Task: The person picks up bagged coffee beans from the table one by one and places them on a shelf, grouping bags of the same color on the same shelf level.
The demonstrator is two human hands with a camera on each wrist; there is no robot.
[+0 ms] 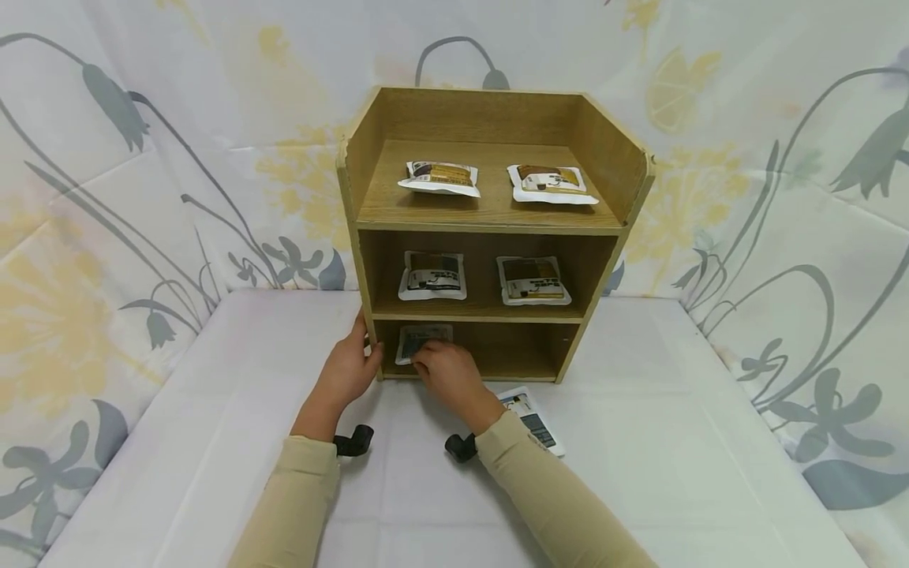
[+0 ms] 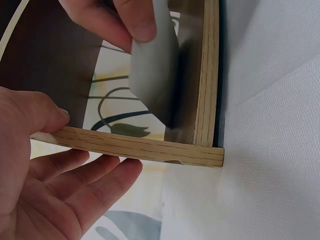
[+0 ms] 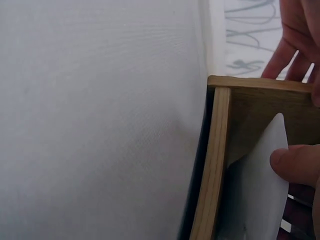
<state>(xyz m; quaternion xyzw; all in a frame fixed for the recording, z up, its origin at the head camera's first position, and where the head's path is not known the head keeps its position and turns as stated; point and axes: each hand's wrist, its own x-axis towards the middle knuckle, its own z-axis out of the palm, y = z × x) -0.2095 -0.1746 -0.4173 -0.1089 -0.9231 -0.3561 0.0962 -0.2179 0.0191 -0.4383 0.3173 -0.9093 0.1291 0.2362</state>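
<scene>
A wooden three-level shelf (image 1: 596, 230) stands on the white-covered table. My left hand (image 1: 348, 368) holds its left side panel (image 2: 125, 145) near the bottom, thumb on the inner side and fingers along the outer side. My right hand (image 1: 454, 377) reaches into the bottom level at the left. It pinches the near edge of a flat white-edged packet (image 1: 412, 339), thumb on the near face (image 3: 257, 185). In the left wrist view the packet is tilted just above the bottom board (image 2: 206, 75), and part of it is hidden by the fingers.
Two packets lie on the top level, left (image 1: 442, 178) and right (image 1: 550, 184). The middle level has a left packet (image 1: 432, 276) and a right packet (image 1: 533, 281). Another packet (image 1: 533, 418) lies on the table (image 1: 639, 457), partly under my right forearm. Floral cloth (image 1: 170, 102) hangs behind.
</scene>
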